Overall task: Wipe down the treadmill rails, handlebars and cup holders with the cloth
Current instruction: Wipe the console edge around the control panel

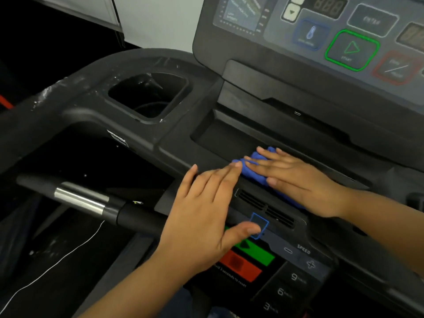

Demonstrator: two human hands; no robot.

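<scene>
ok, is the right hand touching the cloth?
Touching. The head view shows the right hand lying flat on top of the blue cloth, pressing it down.

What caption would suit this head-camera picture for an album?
Right hand presses a blue cloth on the treadmill ledge; left hand rests beside it.

This is an exercise space, built around a treadmill [179,143]; whether it is a gym or a home room cannot be told. At 1 o'clock rises the console [263,49] with a green-ringed start button [352,49]. At 11 o'clock sits a dusty cup holder [149,95], and at 9 o'clock a black handlebar [91,200] with a metal band. At 5 o'clock are speed keys [296,277] beside a green pad [257,251] and a red pad [243,267]. A plain white wall [158,19] stands at 12 o'clock.
</scene>
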